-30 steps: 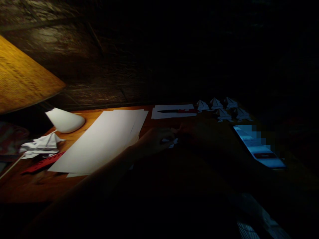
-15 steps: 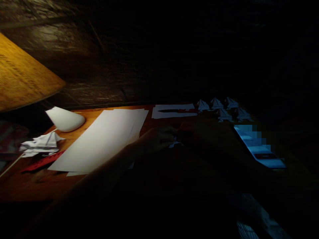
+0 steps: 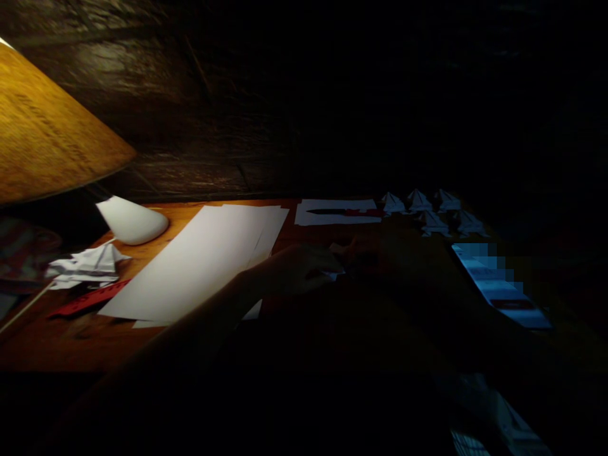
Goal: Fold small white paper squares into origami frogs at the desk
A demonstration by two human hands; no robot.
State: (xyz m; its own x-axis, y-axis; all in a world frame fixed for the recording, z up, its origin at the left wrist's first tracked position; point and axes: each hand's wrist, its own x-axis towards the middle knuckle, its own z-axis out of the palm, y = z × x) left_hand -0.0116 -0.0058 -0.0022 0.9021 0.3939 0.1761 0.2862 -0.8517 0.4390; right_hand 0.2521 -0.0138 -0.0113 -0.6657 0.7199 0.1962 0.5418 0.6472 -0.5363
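The scene is very dark. My left hand rests on the wooden table with its fingers curled round a small white piece of folded paper. My right hand meets it from the right, its fingertips pinched on the same paper. A stack of white sheets lies just left of my left hand. Several small folded paper figures stand in rows at the far right of the table.
An orange lamp shade hangs at the upper left, with a white cone-shaped object below it. Crumpled paper and a red ruler lie at the left. A lit phone screen sits right; a white sheet lies behind.
The view has shifted slightly, so everything sits a little further right. Both hands stay together on the small paper with only slight finger movement.
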